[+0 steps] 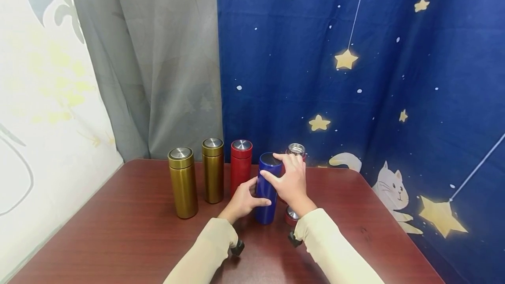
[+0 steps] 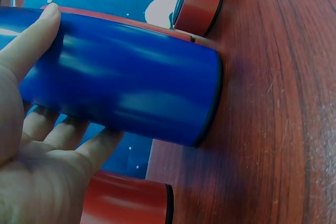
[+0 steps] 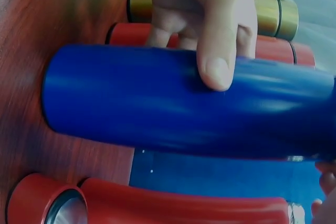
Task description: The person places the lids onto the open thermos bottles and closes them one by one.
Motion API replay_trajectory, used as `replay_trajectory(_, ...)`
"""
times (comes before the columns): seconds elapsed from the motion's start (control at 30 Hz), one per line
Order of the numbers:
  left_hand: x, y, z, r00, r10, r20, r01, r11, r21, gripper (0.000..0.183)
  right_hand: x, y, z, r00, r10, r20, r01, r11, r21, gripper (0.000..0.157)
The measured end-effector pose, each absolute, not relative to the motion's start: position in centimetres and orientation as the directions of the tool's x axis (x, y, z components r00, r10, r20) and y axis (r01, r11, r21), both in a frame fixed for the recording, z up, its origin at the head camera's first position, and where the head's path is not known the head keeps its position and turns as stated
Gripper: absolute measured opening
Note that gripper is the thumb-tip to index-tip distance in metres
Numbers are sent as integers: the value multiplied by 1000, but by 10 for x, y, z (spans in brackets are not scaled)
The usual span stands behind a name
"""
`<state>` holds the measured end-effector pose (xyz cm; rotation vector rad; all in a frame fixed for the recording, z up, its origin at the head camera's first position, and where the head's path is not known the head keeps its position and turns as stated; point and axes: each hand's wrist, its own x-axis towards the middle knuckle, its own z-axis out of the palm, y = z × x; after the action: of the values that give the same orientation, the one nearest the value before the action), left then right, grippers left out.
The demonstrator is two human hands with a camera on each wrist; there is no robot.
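Head view — blue bottle (image 1: pixel 266 189) inside left grip (image 1: pixel 242 200)

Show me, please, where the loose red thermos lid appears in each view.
Head: red thermos lid, just right of the base of the blue thermos.
Left wrist: lid at the top, right of centre.
Right wrist: lid in the bottom-left corner.
Shared landmark: the blue thermos, which shows in all three.
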<state>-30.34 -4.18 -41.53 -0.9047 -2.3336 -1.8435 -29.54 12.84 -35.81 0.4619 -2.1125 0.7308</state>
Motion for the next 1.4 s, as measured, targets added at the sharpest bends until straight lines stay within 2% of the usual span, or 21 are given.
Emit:
replay_trajectory(0.17, -296, -43, -406, -828, 416, 376, 462, 126, 878, 69, -293, 124, -355, -575, -55, 816, -511, 803, -306, 60)
replay_trajectory(0.3, -295, -44, -405, -829, 417, 372, 453, 112, 884, 68, -293, 128, -351, -653, -87, 752, -545, 744, -387, 61)
replay_trajectory(0.4, -295, -44, -404, -831, 432, 351, 433, 107, 895, 67, -294, 135, -349, -752, -161, 639, -589, 600, -542, 61)
replay_trajectory(0.47, -297, -45, -404, -827, 450, 337, 420, 95, 903, 68, -297, 141, -347, -791, -240, 563, -604, 455, -654, 61)
replay_trajectory(0.53, -299, -47, -405, -822, 467, 326, 408, 83, 909, 69, -299, 146, -345, -804, -314, 505, -590, 316, -743, 62)
replay_trajectory(0.63, -303, -48, -406, -816, 487, 311, 388, 63, 920, 69, -304, 151, -343, -790, -390, 473, -572, 191, -798, 60)
replay_trajectory(0.73, -305, -49, -406, -816, 498, 295, 372, 61, 926, 69, -301, 153, -336, -786, -408, 465, -572, 192, -798, 57)
replay_trajectory(0.9, -305, -48, -407, -816, 499, 293, 374, 68, 925, 69, -282, 149, -318, -786, -386, 482, -599, 283, -749, 55)
replay_trajectory(1.13, -301, -48, -406, -817, 484, 313, 400, 85, 913, 68, -301, 151, -343, -793, -259, 551, -604, 449, -658, 56)
replay_trajectory(1.4, -298, -46, -407, -827, 451, 336, 428, 118, 896, 71, -296, 139, -345, -757, -134, 640, -568, 620, -541, 59)
